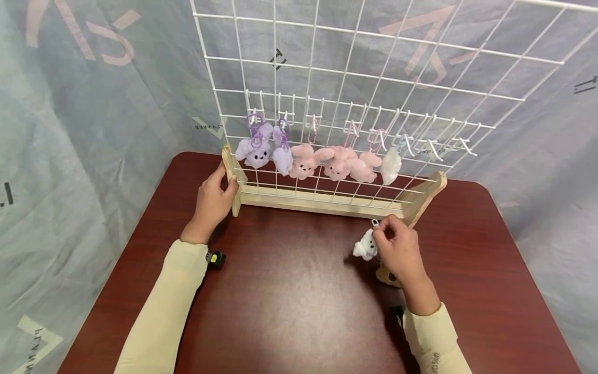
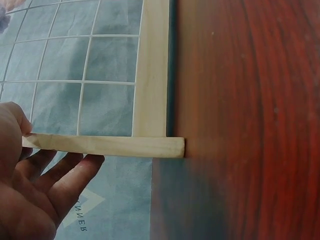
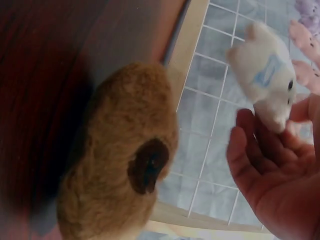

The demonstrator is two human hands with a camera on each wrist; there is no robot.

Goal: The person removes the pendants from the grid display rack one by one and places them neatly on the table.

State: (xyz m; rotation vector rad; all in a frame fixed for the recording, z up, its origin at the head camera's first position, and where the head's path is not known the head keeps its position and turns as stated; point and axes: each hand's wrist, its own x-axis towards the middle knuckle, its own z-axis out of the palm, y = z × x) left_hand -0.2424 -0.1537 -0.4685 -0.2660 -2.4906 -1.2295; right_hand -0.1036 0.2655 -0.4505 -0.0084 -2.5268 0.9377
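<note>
My left hand (image 1: 212, 200) grips the left wooden side post (image 1: 232, 179) of a white wire grid rack, thumb on one face and fingers on the other in the left wrist view. Near the rack's right foot, my right hand (image 1: 401, 246) pinches a small white plush keychain (image 1: 366, 246), its clasp (image 1: 375, 223) by the fingertips. That plush has dark eyes and a light blue mark (image 3: 268, 71). A brown furry plush (image 3: 117, 155) with a dark patch is close to the right wrist; the hand partly hides it in the head view.
On the grid's hooks (image 1: 432, 149) hang purple plush keychains (image 1: 256, 150), pink ones (image 1: 306, 162) and a white one (image 1: 391, 165); some hooks at the right are bare. The rack's wooden base bar (image 1: 308, 201) stands on a dark red table (image 1: 289, 291). Grey printed cloth (image 1: 117, 130) surrounds it.
</note>
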